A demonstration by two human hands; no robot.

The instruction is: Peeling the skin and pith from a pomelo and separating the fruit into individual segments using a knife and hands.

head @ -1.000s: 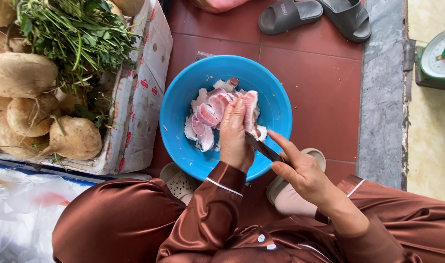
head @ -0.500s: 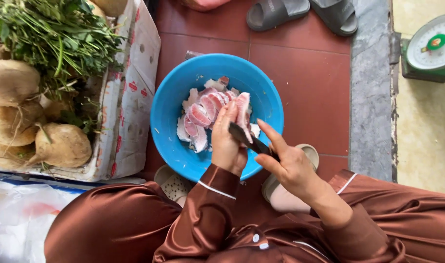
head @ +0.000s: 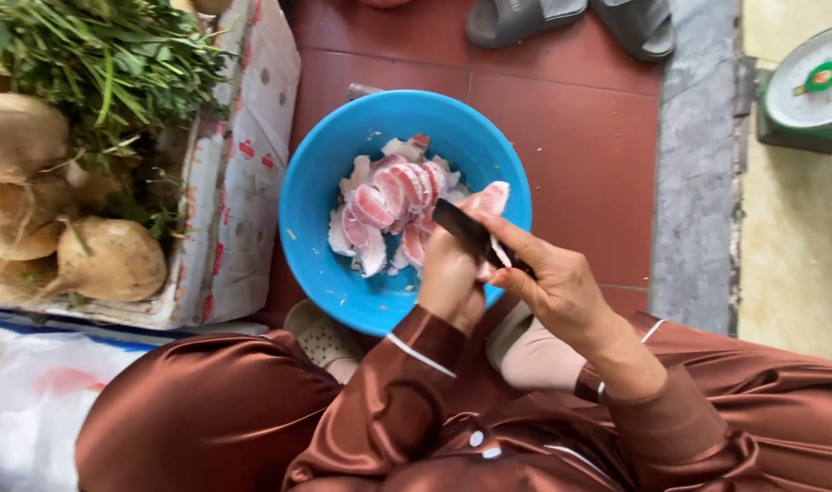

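Note:
A blue plastic basin (head: 311, 205) stands on the red tiled floor and holds several pink and white peeled fruit segments (head: 384, 205). My left hand (head: 451, 273) is over the basin's near rim, closed around one pink segment (head: 492, 196). My right hand (head: 557, 287) grips a dark-bladed knife (head: 471, 232); its blade lies against that segment. Both arms are in shiny brown sleeves.
A printed cardboard box (head: 238, 196) at the left holds pale round roots (head: 106, 260) and leafy greens (head: 106, 55). Grey slippers (head: 571, 18) lie at the top. A green-dialled scale (head: 812, 87) sits beyond a grey stone strip (head: 694, 164). A white plastic bag (head: 24, 410) is at the lower left.
The view has drifted slightly. The knife blade has worked up along the segment held in my left hand, which has tilted a little over the basin.

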